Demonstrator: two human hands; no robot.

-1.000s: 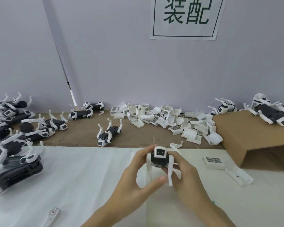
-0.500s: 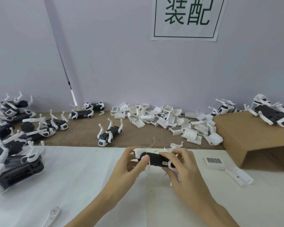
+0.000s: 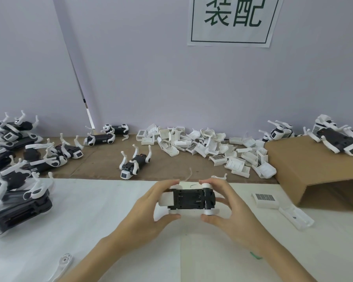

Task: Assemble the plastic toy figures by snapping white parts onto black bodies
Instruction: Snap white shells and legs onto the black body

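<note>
Both my hands hold one black toy body (image 3: 190,199) flat above the white table sheet, its open underside facing up. My left hand (image 3: 151,208) grips the left end, thumb below and fingers over the top by the white head piece. My right hand (image 3: 226,208) grips the right end, where round white leg joints show at top and bottom. A heap of loose white shell parts (image 3: 208,148) lies on the brown strip behind. One white shell with a barcode (image 3: 264,200) sits to the right of my hands.
Several finished black-and-white figures (image 3: 18,159) pile up at the left, one (image 3: 134,162) lies straight ahead, more sit on the cardboard box (image 3: 314,165) at right. A long white part (image 3: 294,217) lies right of the barcode shell, a white leg (image 3: 63,265) at bottom left.
The figure stood upright facing me, then was laid sideways; now it lies flat with its open underside up, and both hands have shifted to its two ends.
</note>
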